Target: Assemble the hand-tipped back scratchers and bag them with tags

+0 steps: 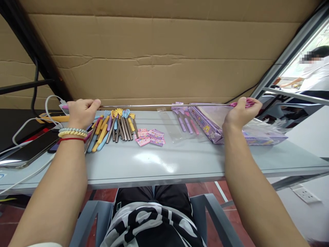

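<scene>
Now my left hand (82, 111) holding one end of thin metal rod (159, 105) in curled fingers, right hand (235, 116) holding its pink end (233, 104), fingers folded too. Rod stretching straight between them, long axis running left to right, nearly level, pink end pointing right, above grey table (115, 168). Back scratchers (125, 128) lying heaped near left hand; printed cards (150, 138), purple package (209, 128) sitting farther right. Cardboard (164, 41) rising behind, person (317, 75) showing at far right.
</scene>
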A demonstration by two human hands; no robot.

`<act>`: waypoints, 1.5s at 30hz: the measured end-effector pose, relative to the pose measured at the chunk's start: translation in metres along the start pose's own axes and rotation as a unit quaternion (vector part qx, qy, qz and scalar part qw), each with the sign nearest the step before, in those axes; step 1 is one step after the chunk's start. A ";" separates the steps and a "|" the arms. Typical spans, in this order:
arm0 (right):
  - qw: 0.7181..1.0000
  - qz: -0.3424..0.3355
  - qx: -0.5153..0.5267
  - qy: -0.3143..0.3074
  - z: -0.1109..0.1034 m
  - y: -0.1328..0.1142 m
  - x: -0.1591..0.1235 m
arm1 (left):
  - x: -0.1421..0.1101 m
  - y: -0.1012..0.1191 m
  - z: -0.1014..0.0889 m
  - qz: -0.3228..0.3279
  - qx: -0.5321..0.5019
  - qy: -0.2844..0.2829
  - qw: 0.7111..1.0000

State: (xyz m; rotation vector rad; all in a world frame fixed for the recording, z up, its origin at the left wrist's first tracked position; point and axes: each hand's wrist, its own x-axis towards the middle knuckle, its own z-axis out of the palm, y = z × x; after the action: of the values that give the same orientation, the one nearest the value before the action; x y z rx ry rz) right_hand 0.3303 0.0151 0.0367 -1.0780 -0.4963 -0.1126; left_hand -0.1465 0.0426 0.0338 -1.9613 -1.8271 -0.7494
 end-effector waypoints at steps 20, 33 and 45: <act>0.995 -0.037 -0.025 -0.089 0.005 0.000 -0.022 | -0.007 0.040 -0.010 -0.147 0.045 -0.110 0.982; 0.932 -0.182 -0.120 -0.290 0.011 0.010 -0.100 | -0.032 0.116 -0.009 0.010 0.014 -0.089 0.996; 0.804 -0.255 -0.062 -0.533 -0.004 -0.008 -0.168 | -0.056 0.159 0.007 0.134 -0.126 -0.146 0.972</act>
State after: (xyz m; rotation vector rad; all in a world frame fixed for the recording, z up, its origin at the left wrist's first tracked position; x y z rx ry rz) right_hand 0.1799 -0.0172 -0.0323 -1.0370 -1.8305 0.0055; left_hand 0.0109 -0.0144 0.0095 -2.5376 -1.6309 -0.6600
